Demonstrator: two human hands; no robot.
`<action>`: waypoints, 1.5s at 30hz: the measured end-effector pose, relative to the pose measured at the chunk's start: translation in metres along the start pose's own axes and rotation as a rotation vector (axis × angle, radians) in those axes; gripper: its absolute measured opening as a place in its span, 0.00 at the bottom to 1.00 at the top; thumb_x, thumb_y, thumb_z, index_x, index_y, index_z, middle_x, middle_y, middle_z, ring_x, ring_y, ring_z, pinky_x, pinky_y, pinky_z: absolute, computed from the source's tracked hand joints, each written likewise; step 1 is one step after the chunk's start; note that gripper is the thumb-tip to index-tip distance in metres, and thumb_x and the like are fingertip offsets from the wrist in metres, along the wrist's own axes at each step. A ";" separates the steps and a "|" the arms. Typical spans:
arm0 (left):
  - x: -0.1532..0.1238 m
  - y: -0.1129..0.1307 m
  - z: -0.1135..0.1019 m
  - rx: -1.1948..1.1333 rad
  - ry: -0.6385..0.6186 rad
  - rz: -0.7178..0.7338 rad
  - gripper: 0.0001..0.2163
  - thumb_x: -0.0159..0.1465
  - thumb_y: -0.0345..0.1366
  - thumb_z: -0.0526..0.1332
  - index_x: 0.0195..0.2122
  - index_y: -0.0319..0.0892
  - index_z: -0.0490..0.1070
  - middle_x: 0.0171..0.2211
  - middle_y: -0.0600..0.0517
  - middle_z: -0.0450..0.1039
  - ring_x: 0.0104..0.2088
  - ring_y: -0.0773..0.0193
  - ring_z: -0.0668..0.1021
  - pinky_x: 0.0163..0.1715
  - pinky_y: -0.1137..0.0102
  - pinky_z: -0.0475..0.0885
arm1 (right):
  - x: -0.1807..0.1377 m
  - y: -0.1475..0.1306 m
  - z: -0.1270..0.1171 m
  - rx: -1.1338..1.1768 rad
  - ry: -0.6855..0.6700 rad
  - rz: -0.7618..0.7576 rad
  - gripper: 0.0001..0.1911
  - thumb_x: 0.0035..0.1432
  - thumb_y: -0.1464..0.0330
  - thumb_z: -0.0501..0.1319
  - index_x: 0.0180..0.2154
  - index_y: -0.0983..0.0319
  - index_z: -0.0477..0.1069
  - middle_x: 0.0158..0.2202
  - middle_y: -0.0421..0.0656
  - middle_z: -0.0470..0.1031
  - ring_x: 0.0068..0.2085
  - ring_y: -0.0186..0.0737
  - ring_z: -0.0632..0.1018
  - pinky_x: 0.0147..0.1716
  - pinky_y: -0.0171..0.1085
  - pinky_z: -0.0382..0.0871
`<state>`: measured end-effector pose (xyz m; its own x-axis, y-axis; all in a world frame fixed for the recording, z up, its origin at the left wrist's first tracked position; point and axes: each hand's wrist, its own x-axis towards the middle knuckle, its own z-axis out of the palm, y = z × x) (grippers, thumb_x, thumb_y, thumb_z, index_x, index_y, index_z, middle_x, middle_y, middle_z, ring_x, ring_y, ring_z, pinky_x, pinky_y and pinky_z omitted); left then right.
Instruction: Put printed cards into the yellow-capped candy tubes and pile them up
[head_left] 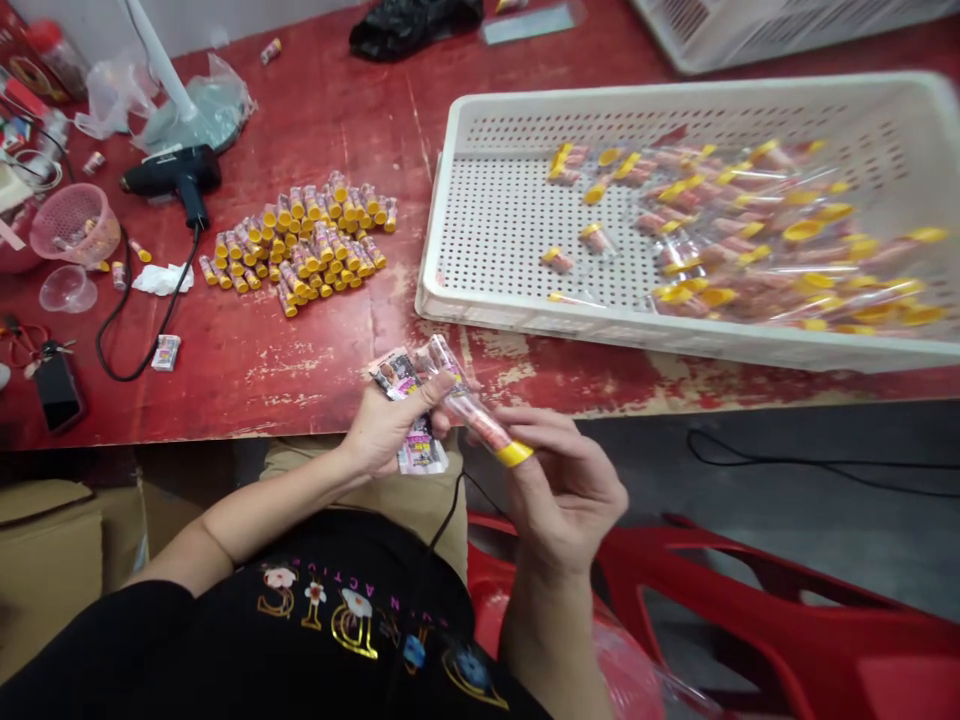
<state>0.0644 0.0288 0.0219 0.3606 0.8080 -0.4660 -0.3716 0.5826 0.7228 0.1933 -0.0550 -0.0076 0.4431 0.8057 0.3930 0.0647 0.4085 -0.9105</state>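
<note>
My left hand (pixel 386 420) is closed around a few small printed packets (pixel 421 450) in black, pink and white. Its thumb also presses by the upper end of a clear plastic tube (pixel 480 415), where a printed pink-and-white piece (pixel 442 355) shows; whether that piece is inside the tube I cannot tell. My right hand (pixel 562 480) grips the lower end of this tube near its yellow cap (pixel 515 454). Pinkish contents are visible through the tube wall. Both hands are in front of the table's near edge, with the tube tilted between them.
A white perforated crate (pixel 442 250) holds many yellow-capped clear tubes (pixel 705 235). Left of it lies a pile of short yellow-capped tubes (pixel 307 240). Farther left are a black heat gun (pixel 176 175) with its cord, a pink basket (pixel 75 215) and a phone (pixel 58 390).
</note>
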 end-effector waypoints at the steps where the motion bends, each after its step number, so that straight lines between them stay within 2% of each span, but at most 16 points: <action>1: 0.000 0.000 -0.001 0.002 0.000 0.010 0.26 0.44 0.53 0.78 0.29 0.38 0.70 0.19 0.54 0.72 0.17 0.73 0.70 0.20 0.74 0.67 | 0.000 0.000 0.001 -0.034 0.004 0.000 0.13 0.60 0.73 0.64 0.46 0.56 0.80 0.48 0.47 0.79 0.47 0.43 0.81 0.40 0.41 0.80; 4: -0.002 -0.001 -0.001 -0.008 0.038 0.066 0.27 0.45 0.56 0.77 0.30 0.40 0.70 0.18 0.55 0.70 0.17 0.72 0.70 0.21 0.73 0.68 | -0.001 0.002 0.010 -0.146 -0.019 -0.004 0.20 0.62 0.71 0.63 0.55 0.54 0.76 0.58 0.49 0.76 0.56 0.49 0.80 0.50 0.50 0.79; 8: -0.006 -0.003 0.001 -0.010 0.045 0.112 0.27 0.45 0.58 0.76 0.27 0.40 0.69 0.16 0.56 0.69 0.17 0.71 0.70 0.21 0.73 0.67 | -0.003 0.007 0.027 -0.241 -0.072 -0.123 0.25 0.63 0.75 0.61 0.59 0.50 0.74 0.58 0.45 0.78 0.59 0.48 0.79 0.59 0.56 0.73; 11: -0.009 -0.006 0.003 -0.017 0.016 0.109 0.26 0.46 0.56 0.76 0.30 0.41 0.70 0.16 0.56 0.69 0.16 0.71 0.70 0.20 0.74 0.65 | -0.002 0.012 0.038 -0.265 0.084 -0.175 0.23 0.61 0.77 0.64 0.54 0.49 0.78 0.50 0.42 0.82 0.51 0.44 0.82 0.53 0.51 0.76; 14: -0.010 -0.008 0.003 -0.013 0.012 0.096 0.25 0.47 0.55 0.76 0.33 0.41 0.72 0.16 0.57 0.70 0.16 0.71 0.70 0.21 0.75 0.65 | 0.002 0.016 0.046 -0.280 0.248 -0.144 0.16 0.58 0.75 0.68 0.44 0.50 0.82 0.39 0.40 0.83 0.44 0.41 0.82 0.47 0.48 0.76; 18: -0.007 -0.007 -0.002 -0.037 0.049 0.092 0.26 0.45 0.55 0.77 0.32 0.41 0.71 0.17 0.57 0.70 0.16 0.71 0.70 0.20 0.74 0.66 | 0.010 0.024 0.055 -0.258 0.288 -0.106 0.10 0.57 0.73 0.70 0.39 0.52 0.83 0.35 0.40 0.82 0.40 0.40 0.81 0.45 0.46 0.75; 24: 0.013 -0.001 -0.025 -0.100 0.148 0.136 0.26 0.43 0.54 0.78 0.27 0.39 0.69 0.17 0.56 0.70 0.17 0.71 0.71 0.20 0.74 0.68 | 0.023 0.048 0.078 -0.191 0.183 -0.123 0.10 0.56 0.73 0.70 0.38 0.53 0.83 0.35 0.40 0.82 0.39 0.38 0.80 0.45 0.44 0.74; 27: 0.035 0.011 -0.045 -0.156 0.262 0.157 0.27 0.43 0.54 0.78 0.31 0.38 0.71 0.18 0.57 0.70 0.16 0.71 0.71 0.19 0.75 0.67 | 0.044 0.073 0.100 -0.156 0.087 -0.129 0.07 0.57 0.71 0.70 0.38 0.55 0.83 0.35 0.40 0.82 0.39 0.38 0.80 0.44 0.43 0.74; 30: 0.054 0.034 -0.069 -0.226 0.411 0.209 0.23 0.53 0.51 0.75 0.38 0.37 0.73 0.22 0.55 0.74 0.18 0.72 0.73 0.20 0.75 0.68 | 0.083 0.111 0.140 -0.161 -0.003 -0.178 0.04 0.59 0.67 0.68 0.38 0.57 0.82 0.36 0.41 0.82 0.40 0.39 0.80 0.45 0.44 0.74; 33: 0.057 0.054 -0.092 -0.280 0.488 0.238 0.17 0.66 0.49 0.65 0.43 0.38 0.72 0.30 0.51 0.80 0.18 0.73 0.74 0.21 0.76 0.69 | 0.126 0.148 0.190 -0.322 -0.117 -0.252 0.06 0.63 0.66 0.64 0.38 0.57 0.81 0.37 0.42 0.82 0.43 0.42 0.78 0.50 0.47 0.72; 35: 0.052 0.060 -0.105 -0.288 0.498 0.230 0.14 0.70 0.46 0.60 0.42 0.38 0.72 0.34 0.49 0.81 0.19 0.73 0.74 0.21 0.76 0.69 | 0.151 0.165 0.209 -0.444 -0.269 -0.297 0.09 0.64 0.69 0.61 0.37 0.57 0.81 0.38 0.43 0.82 0.45 0.43 0.76 0.52 0.48 0.70; 36: 0.049 0.061 -0.111 -0.279 0.505 0.223 0.13 0.70 0.45 0.60 0.42 0.38 0.72 0.35 0.48 0.82 0.19 0.74 0.74 0.21 0.76 0.69 | 0.163 0.171 0.210 -0.488 -0.344 -0.317 0.11 0.64 0.71 0.59 0.38 0.57 0.81 0.40 0.44 0.81 0.46 0.44 0.75 0.53 0.48 0.70; 38: 0.043 0.060 -0.122 -0.240 0.534 0.242 0.12 0.70 0.43 0.61 0.41 0.38 0.73 0.38 0.48 0.82 0.21 0.74 0.75 0.22 0.77 0.71 | 0.187 0.178 0.189 -0.571 -0.401 -0.337 0.13 0.63 0.73 0.56 0.42 0.58 0.80 0.46 0.46 0.80 0.50 0.45 0.74 0.55 0.47 0.68; 40: 0.041 0.056 -0.127 -0.197 0.539 0.239 0.12 0.68 0.43 0.63 0.41 0.38 0.73 0.38 0.48 0.82 0.23 0.72 0.77 0.23 0.76 0.73 | 0.212 0.179 0.142 -0.730 -0.297 -0.263 0.16 0.62 0.76 0.55 0.46 0.61 0.77 0.50 0.49 0.76 0.53 0.45 0.72 0.58 0.48 0.65; 43: 0.042 0.050 -0.119 -0.166 0.451 0.183 0.12 0.65 0.44 0.66 0.39 0.38 0.75 0.40 0.48 0.82 0.29 0.69 0.81 0.25 0.76 0.75 | 0.251 0.171 0.051 -1.047 -0.081 0.160 0.15 0.57 0.78 0.56 0.45 0.70 0.75 0.49 0.57 0.72 0.55 0.50 0.70 0.58 0.52 0.63; 45: 0.044 0.046 -0.102 -0.184 0.381 0.121 0.11 0.63 0.42 0.69 0.37 0.38 0.75 0.38 0.49 0.82 0.31 0.68 0.82 0.25 0.76 0.75 | 0.270 0.161 0.004 -1.122 -0.047 0.408 0.11 0.54 0.78 0.59 0.40 0.74 0.74 0.44 0.61 0.73 0.53 0.53 0.71 0.55 0.53 0.64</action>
<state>-0.0243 0.1002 -0.0175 -0.0233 0.8259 -0.5634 -0.5506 0.4598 0.6967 0.3199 0.2303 -0.0478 0.5811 0.8132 0.0316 0.6817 -0.4652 -0.5646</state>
